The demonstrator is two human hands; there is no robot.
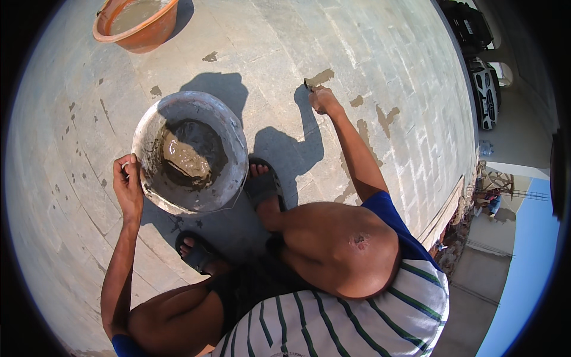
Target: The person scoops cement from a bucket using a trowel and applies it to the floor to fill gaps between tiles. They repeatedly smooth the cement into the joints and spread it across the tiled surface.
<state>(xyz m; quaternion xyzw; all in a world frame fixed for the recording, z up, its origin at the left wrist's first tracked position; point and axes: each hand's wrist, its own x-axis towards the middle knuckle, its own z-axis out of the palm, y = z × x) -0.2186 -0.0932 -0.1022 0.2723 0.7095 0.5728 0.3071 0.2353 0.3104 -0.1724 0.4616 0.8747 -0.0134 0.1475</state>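
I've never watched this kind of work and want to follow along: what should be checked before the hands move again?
1. Bucket steadied: ok, the left hand grips its rim.
2. Wet mix available: ok, some lies in the bottom.
3. Dark tool in the right hand: ok, held, though its kind cannot be told.
4. Paving free of smears: not ok, brownish patches lie near the right hand.
5. Right sandal clear of the bucket: cannot tell, it is close beside it.
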